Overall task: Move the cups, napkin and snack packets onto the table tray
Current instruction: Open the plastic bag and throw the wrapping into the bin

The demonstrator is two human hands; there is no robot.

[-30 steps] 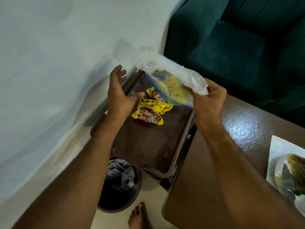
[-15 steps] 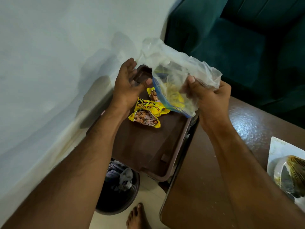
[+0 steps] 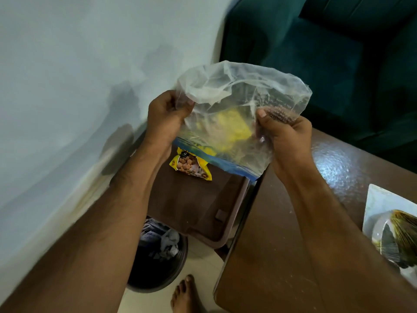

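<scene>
I hold a clear plastic bag (image 3: 239,109) with a blue strip along its lower edge above the brown tray (image 3: 191,206). My left hand (image 3: 165,119) grips the bag's left side and my right hand (image 3: 285,136) grips its right side. Something yellow shows blurred inside the bag. A yellow snack packet (image 3: 191,164) lies on the tray just under the bag, partly hidden by it. No cups or napkin are in view.
A white wall runs along the left. A dark bin (image 3: 158,258) with crumpled cloth stands on the floor below the tray, beside my bare foot (image 3: 185,294). The brown table (image 3: 270,245) lies to the right with a printed mat (image 3: 392,224). A green sofa (image 3: 327,53) stands behind.
My left hand rose from the tray and took hold of the bag's left side. Both hands lifted the bag and spread it wider; it now covers more of the packets.
</scene>
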